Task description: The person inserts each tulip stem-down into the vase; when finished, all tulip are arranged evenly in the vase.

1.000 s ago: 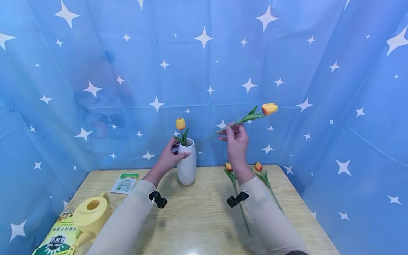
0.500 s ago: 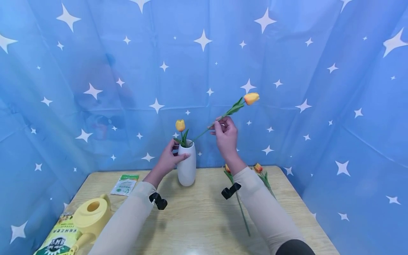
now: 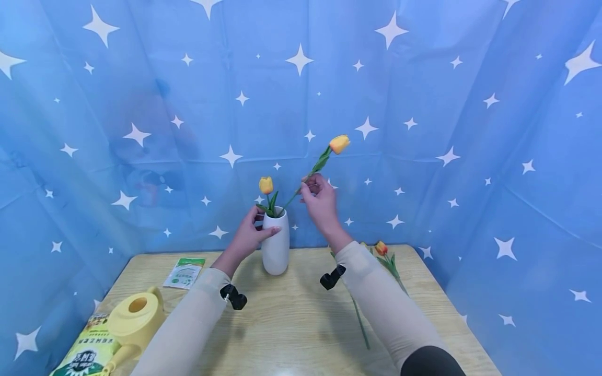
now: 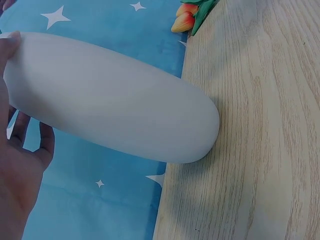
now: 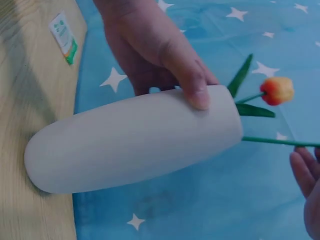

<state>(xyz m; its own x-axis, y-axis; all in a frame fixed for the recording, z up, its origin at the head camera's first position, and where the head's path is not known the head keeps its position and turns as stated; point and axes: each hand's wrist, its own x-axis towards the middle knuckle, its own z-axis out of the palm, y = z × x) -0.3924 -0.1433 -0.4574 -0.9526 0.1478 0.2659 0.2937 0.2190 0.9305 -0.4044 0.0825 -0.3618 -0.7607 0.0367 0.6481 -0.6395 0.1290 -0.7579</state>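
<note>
A white vase [image 3: 276, 245] stands upright near the table's back edge, with one yellow-orange tulip [image 3: 266, 185] in its mouth. My left hand [image 3: 249, 233] grips the vase near its rim, the thumb across the front, as the right wrist view also shows. Above and right of the vase, my right hand [image 3: 321, 201] pinches the stem of a second tulip [image 3: 339, 143]. That tulip leans up to the right, and its lower stem [image 5: 270, 141] enters the vase mouth. How deep the stem reaches is hidden inside the vase.
More tulips [image 3: 382, 248] lie on the table at right, partly under my right forearm. At left are a seed packet [image 3: 185, 272], a yellow watering can [image 3: 136, 318] and a printed bag [image 3: 89, 350]. A blue starry curtain [image 3: 301, 104] hangs behind the table.
My right hand has moved left with the tulip, which has swung more upright. Its stem end has gone from outside the vase into its mouth. The left hand still holds the vase.
</note>
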